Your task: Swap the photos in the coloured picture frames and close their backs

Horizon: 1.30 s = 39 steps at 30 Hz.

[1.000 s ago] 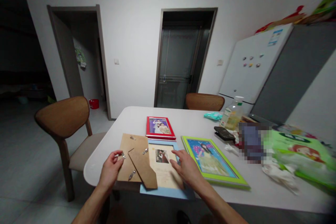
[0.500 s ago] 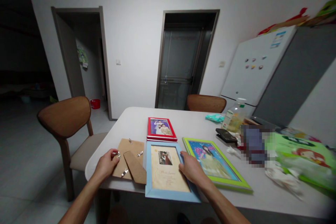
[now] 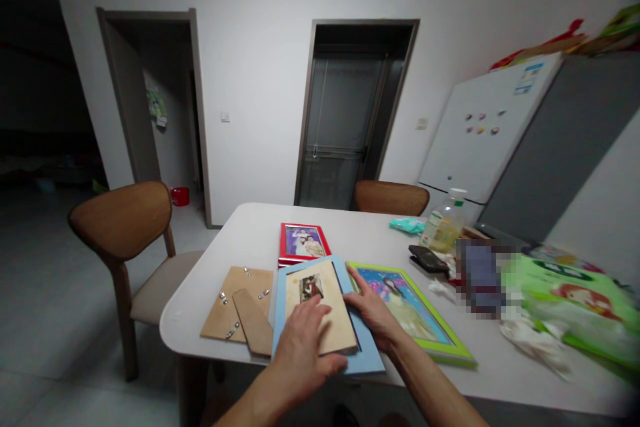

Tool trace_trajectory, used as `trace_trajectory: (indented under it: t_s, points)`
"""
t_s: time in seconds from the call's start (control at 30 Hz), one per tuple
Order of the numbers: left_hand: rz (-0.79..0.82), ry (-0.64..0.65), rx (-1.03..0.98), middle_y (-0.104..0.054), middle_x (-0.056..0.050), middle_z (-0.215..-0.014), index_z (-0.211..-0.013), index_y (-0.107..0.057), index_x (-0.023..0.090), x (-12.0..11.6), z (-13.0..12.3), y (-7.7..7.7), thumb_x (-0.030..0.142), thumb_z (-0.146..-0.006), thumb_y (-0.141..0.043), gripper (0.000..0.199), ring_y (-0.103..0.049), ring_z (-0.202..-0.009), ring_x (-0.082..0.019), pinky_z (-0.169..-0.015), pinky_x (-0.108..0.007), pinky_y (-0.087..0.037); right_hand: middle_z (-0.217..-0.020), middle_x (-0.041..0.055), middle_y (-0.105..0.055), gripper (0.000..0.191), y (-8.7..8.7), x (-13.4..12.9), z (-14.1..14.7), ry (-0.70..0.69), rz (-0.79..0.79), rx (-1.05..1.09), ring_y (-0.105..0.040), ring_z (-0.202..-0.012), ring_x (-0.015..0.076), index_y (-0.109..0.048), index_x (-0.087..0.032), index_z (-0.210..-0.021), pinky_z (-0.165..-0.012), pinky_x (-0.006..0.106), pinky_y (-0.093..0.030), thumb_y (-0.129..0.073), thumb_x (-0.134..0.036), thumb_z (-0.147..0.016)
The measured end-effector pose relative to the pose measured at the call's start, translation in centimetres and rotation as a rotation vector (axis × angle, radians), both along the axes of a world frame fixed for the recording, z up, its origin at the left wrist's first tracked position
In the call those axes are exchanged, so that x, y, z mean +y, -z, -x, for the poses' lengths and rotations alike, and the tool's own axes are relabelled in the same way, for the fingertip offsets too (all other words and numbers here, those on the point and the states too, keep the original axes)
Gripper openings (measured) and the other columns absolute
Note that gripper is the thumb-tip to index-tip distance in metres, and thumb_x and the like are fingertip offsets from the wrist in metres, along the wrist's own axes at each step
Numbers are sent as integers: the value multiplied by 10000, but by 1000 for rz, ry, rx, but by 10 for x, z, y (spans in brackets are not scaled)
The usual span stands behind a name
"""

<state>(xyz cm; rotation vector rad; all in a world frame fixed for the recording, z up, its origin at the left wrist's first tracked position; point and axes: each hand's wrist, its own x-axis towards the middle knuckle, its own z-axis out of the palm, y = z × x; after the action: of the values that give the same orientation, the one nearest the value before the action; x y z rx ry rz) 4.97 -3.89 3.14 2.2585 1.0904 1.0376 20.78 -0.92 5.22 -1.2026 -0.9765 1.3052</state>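
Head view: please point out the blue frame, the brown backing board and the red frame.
Blue frame (image 3: 367,360): head view, lower right border.
Brown backing board (image 3: 229,313): head view, panel beside its stand leg.
Red frame (image 3: 283,243): head view, left border.

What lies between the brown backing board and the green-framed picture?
In the head view, the light blue frame is there, the left hand over it and the right hand at its edge.
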Motion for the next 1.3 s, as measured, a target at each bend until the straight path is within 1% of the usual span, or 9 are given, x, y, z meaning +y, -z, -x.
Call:
trace_trajectory:
  t_s: [0.17,0.27,0.37,0.5,0.63,0.97,1.1,1.23,1.3]
  points:
    - [-189,-6,26,-534,-62,-1036,-1029,-474,188,-4,-8,-7,52,-634,-468,418,-462,-990,-199,-873,-351,-385,-590,-24,-581,771,3,6,-3,15,-51,-133,-535,-475,122,-193,-160,-1295,-463,223,-415,-561,-212,-619]
    - [-183,-176,-53,-549,-44,-897,-1027,-458,194,4,12,-14,64,-684,-404,371,-524,-837,-177,-758,-320,-442,-566,-20,-557,702,17,17,-15,89,-47,-414,-541,-491,132,-251,-98,-1276,-454,221,-403,-518,-195,-634]
    - [-118,-387,-137,-552,-51,-944,-1085,-411,196,13,39,-14,134,-727,-406,363,-552,-821,-181,-729,-319,-453,-681,48,-617,567,32,27,-25,152,-81,-795,-581,-598,159,-392,-54,-1200,-585,261,-435,-463,-185,-653]
    - [-6,-567,-74,-559,-69,-1015,-1069,-419,184,19,73,3,197,-731,-422,338,-544,-918,-221,-782,-361,-429,-1079,182,-557,503,47,30,-29,160,-158,-1158,-528,-974,227,-442,-8,-1159,-847,299,-366,-419,-166,-682]
    - [57,-576,48,-577,-69,-992,-996,-480,178,14,91,26,286,-757,-416,270,-541,-931,-229,-806,-378,-409,-1071,205,-558,468,54,28,-25,113,-183,-1340,-519,-992,238,-450,4,-1148,-854,305,-355,-400,-172,-718]
    - [-133,-584,227,-591,-59,-972,-958,-539,185,11,99,47,308,-742,-468,258,-514,-930,-227,-833,-403,-381,-858,145,-614,310,54,24,-18,65,-180,-1475,-565,-820,209,-576,-85,-966,-738,265,-386,-411,-172,-718]
    - [-179,-544,238,-572,-85,-1038,-978,-538,168,12,94,46,288,-726,-487,284,-488,-990,-243,-872,-436,-357,-925,161,-595,327,52,22,-15,87,-253,-1468,-532,-889,225,-579,-72,-982,-803,294,-371,-431,-172,-708]
    - [-164,-461,270,-559,-101,-1067,-975,-544,172,13,83,40,284,-724,-498,279,-468,-1023,-260,-893,-473,-325,-1061,168,-551,372,50,17,-2,144,-393,-1353,-482,-987,241,-567,-76,-1030,-888,338,-331,-454,-181,-692]
    - [-141,-419,286,-562,-103,-1060,-966,-549,174,12,78,38,292,-735,-490,266,-467,-1023,-259,-903,-479,-310,-1016,144,-579,380,49,15,11,100,-411,-1186,-533,-893,206,-556,-88,-1045,-842,321,-376,-445,-194,-697]
